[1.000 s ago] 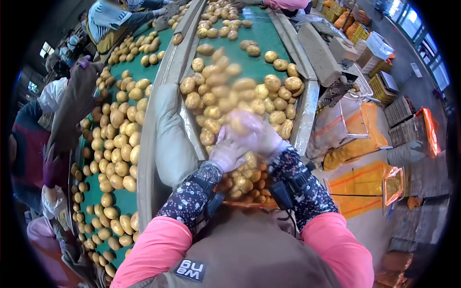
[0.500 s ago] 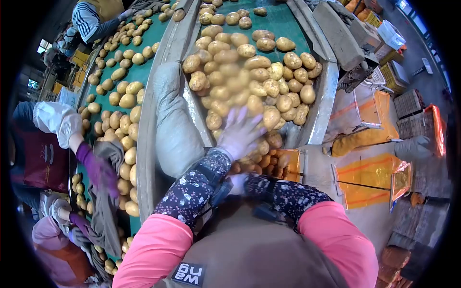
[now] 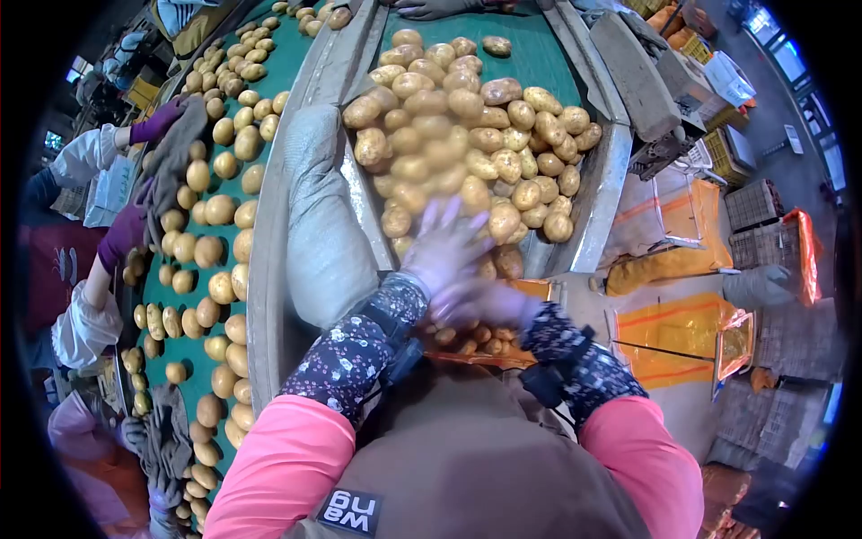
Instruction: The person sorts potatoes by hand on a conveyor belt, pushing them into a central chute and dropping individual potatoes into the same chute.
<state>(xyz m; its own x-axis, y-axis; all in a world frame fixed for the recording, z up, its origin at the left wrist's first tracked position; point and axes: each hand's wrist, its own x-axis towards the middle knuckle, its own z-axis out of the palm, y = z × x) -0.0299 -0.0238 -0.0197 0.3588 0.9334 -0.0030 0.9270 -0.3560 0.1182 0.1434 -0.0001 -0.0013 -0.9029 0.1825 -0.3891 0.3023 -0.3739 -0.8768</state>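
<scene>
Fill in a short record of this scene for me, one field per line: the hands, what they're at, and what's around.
Left hand: fingers spread, at the near edge of the heap; left hand
Right hand: blurred, just below the left; right hand; grip unclear
Heap: potatoes, middle of the heap blurred
Surface: green belt between metal sides
Beside the left forearm: grey padded roll
Far left: co-worker's purple hands at a second belt
Right side: orange sack
</scene>
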